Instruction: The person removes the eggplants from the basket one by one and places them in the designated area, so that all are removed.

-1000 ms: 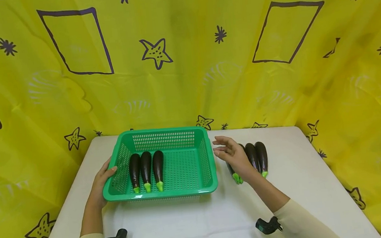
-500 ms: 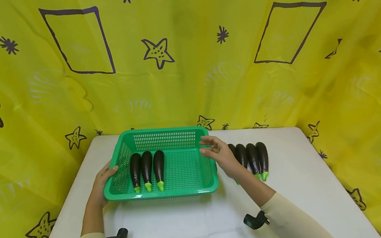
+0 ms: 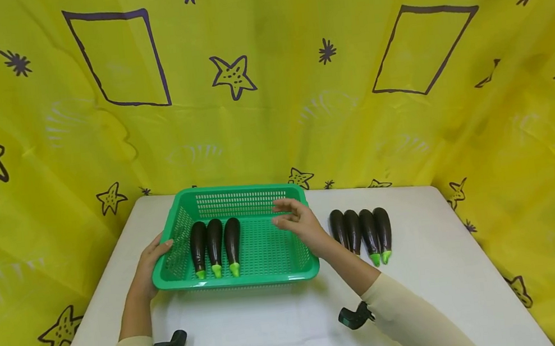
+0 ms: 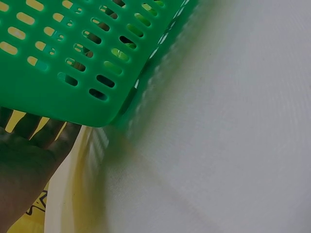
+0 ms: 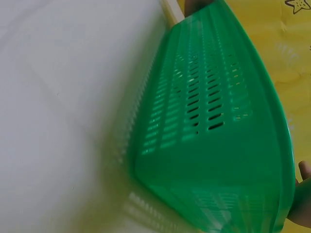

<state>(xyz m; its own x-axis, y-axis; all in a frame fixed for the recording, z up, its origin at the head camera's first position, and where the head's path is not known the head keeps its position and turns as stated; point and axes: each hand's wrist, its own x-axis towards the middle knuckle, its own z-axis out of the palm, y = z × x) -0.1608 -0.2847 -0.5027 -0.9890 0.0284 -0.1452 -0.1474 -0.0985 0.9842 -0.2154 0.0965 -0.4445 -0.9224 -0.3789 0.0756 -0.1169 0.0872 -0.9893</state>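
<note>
A green plastic basket (image 3: 248, 281) with slotted walls stands on the table, three eggplants (image 3: 215, 244) lying side by side in its left half. My left hand (image 3: 144, 266) holds the basket's left side in the head view, thumb over the rim. In the left wrist view the fingers (image 4: 56, 133) of that hand pass behind the green rim. Over the basket's right part hovers my right hand (image 3: 302, 227), fingers loosely bent and nothing between them. The right wrist view shows mostly the basket's outer wall (image 5: 209, 116), with a bit of the hand at the edge.
Several more eggplants (image 3: 369, 234) lie in a row on the white table (image 3: 440, 268), right of the basket. A yellow patterned curtain (image 3: 272, 123) hangs behind the table and along both sides. A dark wrist camera (image 3: 356, 316) sits at the right sleeve.
My right hand has moved left, from beside the eggplants on the table to over the basket's right part, uncovering that row. My left hand stays on the basket.
</note>
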